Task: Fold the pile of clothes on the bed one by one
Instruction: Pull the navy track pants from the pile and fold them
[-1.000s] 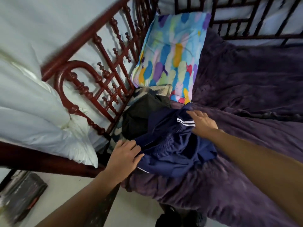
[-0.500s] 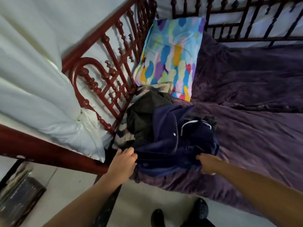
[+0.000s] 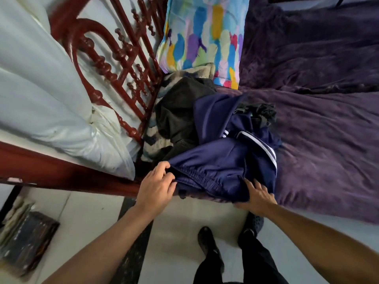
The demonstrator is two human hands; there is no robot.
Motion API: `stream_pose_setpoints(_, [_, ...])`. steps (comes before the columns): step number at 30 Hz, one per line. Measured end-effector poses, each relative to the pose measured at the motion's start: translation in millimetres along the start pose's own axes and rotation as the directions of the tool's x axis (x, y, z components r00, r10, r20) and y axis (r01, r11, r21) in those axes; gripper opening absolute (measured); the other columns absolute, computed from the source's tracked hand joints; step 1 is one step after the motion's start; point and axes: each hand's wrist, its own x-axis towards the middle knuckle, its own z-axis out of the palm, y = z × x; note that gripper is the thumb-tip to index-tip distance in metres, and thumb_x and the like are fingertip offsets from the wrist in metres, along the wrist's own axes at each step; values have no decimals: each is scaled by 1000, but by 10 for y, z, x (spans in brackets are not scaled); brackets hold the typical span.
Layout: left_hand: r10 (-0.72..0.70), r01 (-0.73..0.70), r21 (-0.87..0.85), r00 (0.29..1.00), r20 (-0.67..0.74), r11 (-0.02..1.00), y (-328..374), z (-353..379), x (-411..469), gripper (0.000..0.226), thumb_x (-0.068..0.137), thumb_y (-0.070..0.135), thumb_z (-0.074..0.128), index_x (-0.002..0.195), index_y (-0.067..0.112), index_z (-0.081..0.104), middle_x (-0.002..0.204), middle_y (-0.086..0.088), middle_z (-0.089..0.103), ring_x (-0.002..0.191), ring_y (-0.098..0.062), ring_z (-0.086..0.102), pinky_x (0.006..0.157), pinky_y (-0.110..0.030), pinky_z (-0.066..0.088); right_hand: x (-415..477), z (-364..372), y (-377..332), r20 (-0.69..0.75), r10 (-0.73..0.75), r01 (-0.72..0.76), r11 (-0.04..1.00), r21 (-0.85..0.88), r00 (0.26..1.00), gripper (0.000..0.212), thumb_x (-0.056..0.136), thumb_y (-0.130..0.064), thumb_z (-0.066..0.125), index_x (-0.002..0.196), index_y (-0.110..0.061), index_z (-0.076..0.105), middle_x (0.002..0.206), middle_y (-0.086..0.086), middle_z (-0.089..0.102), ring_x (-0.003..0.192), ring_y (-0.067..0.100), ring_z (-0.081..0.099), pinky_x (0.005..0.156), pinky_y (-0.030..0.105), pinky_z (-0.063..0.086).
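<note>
A pile of clothes lies at the bed's near left corner. On top are navy blue shorts (image 3: 223, 160) with white side stripes and an elastic waistband facing me. My left hand (image 3: 156, 186) pinches the left end of the waistband. My right hand (image 3: 257, 196) grips the shorts' right lower edge, thumb underneath and fingers spread on top. Behind the shorts lie a black garment (image 3: 180, 113), a small dark grey piece (image 3: 260, 111) and a cream and navy patterned knit (image 3: 155, 140).
The bed is covered with a purple blanket (image 3: 320, 128). A multicoloured pillow (image 3: 205, 35) leans at the head. A red wooden spindle frame (image 3: 114, 64) with a white curtain (image 3: 41, 87) behind it stands at the left. My feet are on the tiled floor (image 3: 184, 218).
The view has come closer and tilted down. Both hands have drawn the shorts toward the bed's near edge, the waistband now stretched between them; my right hand has shifted right along the fabric.
</note>
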Motion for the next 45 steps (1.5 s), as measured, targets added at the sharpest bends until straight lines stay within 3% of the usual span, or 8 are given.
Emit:
stream_pose_setpoints(6, [97,-114,-99,982,-163,989,-68,-409,381,26,85,29,55,83,7,67,91,-3,65,80,-18,61,63,-30,52,-153,35,-550,-382,38,51,975,218,923,70,77,-52,67,139,-28,44,139,3,49,124,30,47,96,43,38])
stream_pose_setpoints(12, [148,-151,5,958,-246,988,-119,-1006,961,12,81,21,68,76,11,66,72,0,63,81,-23,52,62,-31,44,-489,-1342,-712,-493,393,178,614,769,776,20,85,-10,49,89,-11,68,90,19,67,92,37,63,69,33,40])
stream_pose_setpoints(20, [69,-129,-177,947,-312,976,197,-1647,1566,12,89,16,62,95,5,64,85,-1,50,92,-27,52,78,-40,44,-1246,-2457,-219,-602,162,-253,965,-68,782,52,76,-39,65,119,-20,45,117,7,65,110,30,61,89,41,41])
stream_pose_setpoints(27, [148,-212,-242,955,-258,947,454,-1773,1753,13,92,20,58,87,10,53,76,-5,60,64,-23,53,56,-34,39,-1729,-2784,113,-631,277,-45,932,359,725,25,70,-14,70,92,-24,64,96,6,67,92,29,64,66,27,46])
stream_pose_setpoints(30, [170,-246,-279,947,-271,928,546,-1854,1787,10,92,16,59,89,7,56,79,-4,60,67,-22,53,58,-31,35,-1925,-2987,32,-517,190,310,613,727,834,31,77,13,57,92,-10,70,80,8,66,68,20,60,54,19,52])
stream_pose_setpoints(35, [145,-243,-311,941,-306,919,537,-1994,1848,9,92,16,59,90,8,58,70,-1,55,57,-20,50,54,-32,34,-2054,-3055,-60,-325,263,308,105,946,908,20,75,2,50,62,-8,61,70,10,55,56,24,53,57,31,47])
stream_pose_setpoints(42, [80,-153,-255,958,-275,955,337,-2095,1738,10,93,19,58,93,9,57,75,-4,57,52,-14,42,48,-30,26,-2299,-2971,-297,-462,-43,237,898,370,886,43,60,-42,89,80,-13,64,75,-2,63,70,14,60,57,25,44])
stream_pose_setpoints(45, [84,-144,-225,963,-257,964,372,-2106,1652,8,93,19,58,94,12,57,72,4,51,58,-16,41,50,-30,26,-2200,-2936,-327,-522,-58,74,997,11,851,49,59,-46,86,85,-21,52,92,0,60,84,21,56,62,31,41])
